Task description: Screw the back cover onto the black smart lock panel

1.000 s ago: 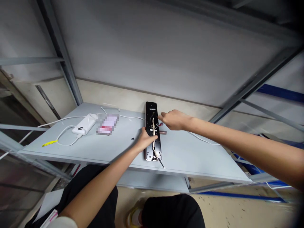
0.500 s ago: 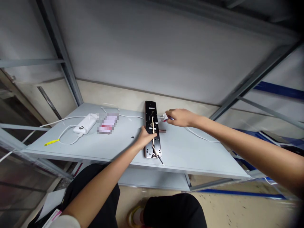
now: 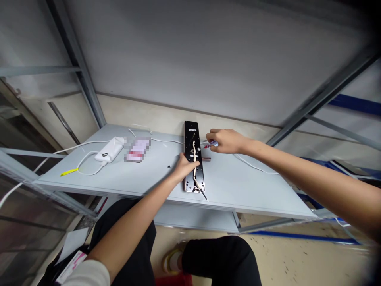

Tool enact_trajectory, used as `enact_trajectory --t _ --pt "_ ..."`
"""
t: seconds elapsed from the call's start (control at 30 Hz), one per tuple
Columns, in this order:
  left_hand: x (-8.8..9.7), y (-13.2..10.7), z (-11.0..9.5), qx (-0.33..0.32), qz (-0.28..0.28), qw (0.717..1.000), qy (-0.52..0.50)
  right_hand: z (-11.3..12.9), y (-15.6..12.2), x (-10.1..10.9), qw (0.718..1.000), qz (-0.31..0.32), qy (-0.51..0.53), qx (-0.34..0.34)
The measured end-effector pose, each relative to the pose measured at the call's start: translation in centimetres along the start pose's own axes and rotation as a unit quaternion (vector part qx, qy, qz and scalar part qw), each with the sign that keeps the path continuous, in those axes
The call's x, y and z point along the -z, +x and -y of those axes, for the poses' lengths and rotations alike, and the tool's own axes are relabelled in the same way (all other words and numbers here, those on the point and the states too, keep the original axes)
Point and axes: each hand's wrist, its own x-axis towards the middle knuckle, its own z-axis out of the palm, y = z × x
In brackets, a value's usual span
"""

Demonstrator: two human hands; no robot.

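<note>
A long black door lock panel (image 3: 201,174) lies back side up on the shelf, its short end towards me. A pale cable (image 3: 195,153) runs along its back, and a brown handle (image 3: 206,159) sticks out from under its right side. My left hand (image 3: 185,167) grips the panel, thumb across the back and fingers at the left edge. Just right of the panel, my right hand (image 3: 224,140) is closed around a small object (image 3: 213,143) with bluish-white and red parts. Fingers hide most of it, so its kind is unclear.
Left on the grey shelf (image 3: 253,190) lie a white power bank (image 3: 110,150) with a cable and yellow tag (image 3: 69,172), and a blurred-out phone-like item (image 3: 138,149). Tiny dark screws (image 3: 168,167) lie near the panel. White cables run behind. Metal uprights (image 3: 86,95) frame both sides.
The whole view has shifted slightly. My left hand keeps its grip on the panel. My right hand has turned a little, and more of the small object shows.
</note>
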Motion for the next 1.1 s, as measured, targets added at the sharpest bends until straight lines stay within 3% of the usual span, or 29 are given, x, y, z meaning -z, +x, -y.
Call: enact_trajectory --t 0.2,0.27,0.37,0.4,0.5,0.6,0.77,0.87,0.97,1.1 --pt "0.0 -0.1 -0.3 -0.007 -0.011 1.0 0.029 -0.3 0.3 -0.6 0.999 0.014 0.003 -0.031" --pt "-0.1 -0.6 -0.9 -0.024 -0.047 0.994 0.092 -0.7 0.2 -1.2 0.999 0.014 0.02 -0.046" --pt "-0.2 -1.8 -2.3 -0.103 -0.076 0.959 0.253 -1.7 -0.1 -2.9 0.985 -0.036 0.157 -0.069" --pt "-0.3 -2.1 -2.7 -0.139 -0.074 0.94 0.304 -2.0 -0.2 -3.7 0.965 -0.072 0.239 -0.083" --pt "-0.6 -2.3 -3.8 -0.224 -0.063 0.87 0.435 -2.6 -0.8 -6.8 0.925 -0.122 0.342 -0.107" --pt "-0.9 -1.5 -4.2 -0.248 -0.057 0.825 0.505 -2.2 -1.6 -10.7 0.862 -0.179 0.451 -0.148" --pt "-1.4 -0.3 -3.9 -0.262 -0.063 0.804 0.53 0.3 -3.1 -17.2 0.722 -0.236 0.621 -0.194" --pt "-1.7 -0.2 -3.6 -0.281 -0.067 0.794 0.535 1.6 -3.9 -19.6 0.65 -0.254 0.689 -0.199" --pt "-2.2 -0.4 -3.4 -0.3 -0.06 0.789 0.533 2.5 -4.8 -20.6 0.597 -0.269 0.732 -0.189" --pt "-3.0 -0.6 -3.6 -0.322 -0.042 0.787 0.524 3.3 -6.0 -20.5 0.558 -0.274 0.766 -0.166"
